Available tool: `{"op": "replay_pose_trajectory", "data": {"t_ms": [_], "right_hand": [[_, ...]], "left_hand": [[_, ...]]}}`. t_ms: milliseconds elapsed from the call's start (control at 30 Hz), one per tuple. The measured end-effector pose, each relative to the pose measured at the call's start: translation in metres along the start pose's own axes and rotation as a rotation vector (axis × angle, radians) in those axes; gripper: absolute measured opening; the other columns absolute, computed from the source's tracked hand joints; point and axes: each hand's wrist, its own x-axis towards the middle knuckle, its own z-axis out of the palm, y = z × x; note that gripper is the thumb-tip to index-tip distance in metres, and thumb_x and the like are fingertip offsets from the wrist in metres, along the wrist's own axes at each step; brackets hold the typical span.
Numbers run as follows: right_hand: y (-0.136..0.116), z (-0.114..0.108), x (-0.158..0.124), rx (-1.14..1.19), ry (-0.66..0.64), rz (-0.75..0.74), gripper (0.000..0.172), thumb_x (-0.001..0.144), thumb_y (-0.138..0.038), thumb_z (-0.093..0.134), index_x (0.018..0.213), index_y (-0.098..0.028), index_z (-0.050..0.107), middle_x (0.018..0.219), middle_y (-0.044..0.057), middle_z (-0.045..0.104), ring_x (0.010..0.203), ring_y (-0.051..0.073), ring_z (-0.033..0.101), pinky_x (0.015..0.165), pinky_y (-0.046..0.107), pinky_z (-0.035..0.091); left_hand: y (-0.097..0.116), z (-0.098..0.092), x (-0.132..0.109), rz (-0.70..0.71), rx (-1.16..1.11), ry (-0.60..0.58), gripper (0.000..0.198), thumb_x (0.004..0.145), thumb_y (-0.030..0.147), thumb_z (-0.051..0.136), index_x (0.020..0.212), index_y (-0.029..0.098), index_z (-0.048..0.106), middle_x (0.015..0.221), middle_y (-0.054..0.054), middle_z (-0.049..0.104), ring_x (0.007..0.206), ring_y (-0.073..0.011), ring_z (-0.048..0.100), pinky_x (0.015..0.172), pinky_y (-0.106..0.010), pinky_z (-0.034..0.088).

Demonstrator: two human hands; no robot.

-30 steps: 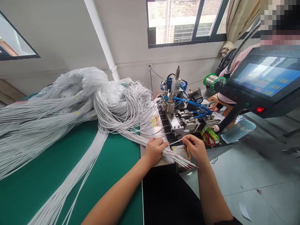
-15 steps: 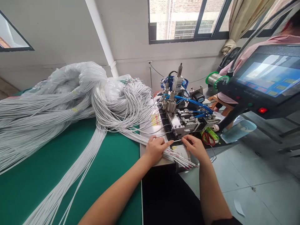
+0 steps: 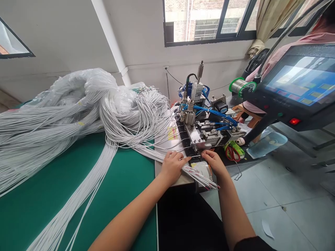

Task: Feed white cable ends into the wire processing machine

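My left hand [image 3: 172,166] is closed over a bundle of white cables [image 3: 200,177], whose ends fan out to the right below it. One finger of it points along a single white cable [image 3: 195,156] at the front of the machine [image 3: 195,134]. My right hand [image 3: 214,162] pinches the end of that single cable between thumb and forefinger, just under the machine's metal block. Behind my left hand, a big coiled heap of white cables [image 3: 136,120] lies on the table.
A green table mat [image 3: 125,188] carries more cables, partly wrapped in clear plastic [image 3: 96,80]. At the right are a control screen [image 3: 300,76], a solder spool [image 3: 242,87], red-handled scissors [image 3: 231,153] and a person in pink [image 3: 285,52].
My right hand has shifted slightly left with the cable end, closer to the machine's block. My left hand stays almost in place; the whole view has moved a little.
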Motion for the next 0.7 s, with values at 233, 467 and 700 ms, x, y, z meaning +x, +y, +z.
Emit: {"op": "replay_pose_trajectory", "data": {"t_ms": [233,467,700], "right_hand": [[0.007,0.006,-0.001,0.181,0.022,0.106,0.029,0.068,-0.044,0.064,0.063,-0.019,0.048,0.055,-0.005,0.041,0.05,0.01,0.036,0.047,0.022,0.031],[0.004,-0.002,-0.012,-0.004,0.1,0.045,0.041,0.073,-0.057,0.063,0.064,-0.018,0.054,0.055,-0.003,0.048,0.052,0.012,0.042,0.049,0.024,0.035],[-0.025,-0.017,-0.034,-0.225,0.193,-0.073,0.035,0.082,-0.052,0.059,0.077,-0.018,0.066,0.073,0.004,0.064,0.068,0.019,0.056,0.063,0.028,0.042]], "left_hand": [[0.003,0.0,-0.001,-0.039,0.004,0.041,0.045,0.08,0.007,0.051,0.118,0.028,0.063,0.097,-0.005,0.063,0.091,-0.0204,0.055,0.083,-0.037,0.038],[0.003,-0.001,-0.004,-0.046,-0.009,0.088,0.044,0.075,0.005,0.052,0.112,0.023,0.064,0.103,-0.006,0.066,0.096,-0.0222,0.056,0.087,-0.039,0.039],[0.002,0.002,-0.005,-0.025,0.008,0.107,0.047,0.073,0.005,0.051,0.116,0.02,0.06,0.123,-0.006,0.062,0.112,-0.0236,0.053,0.095,-0.042,0.035]]}}
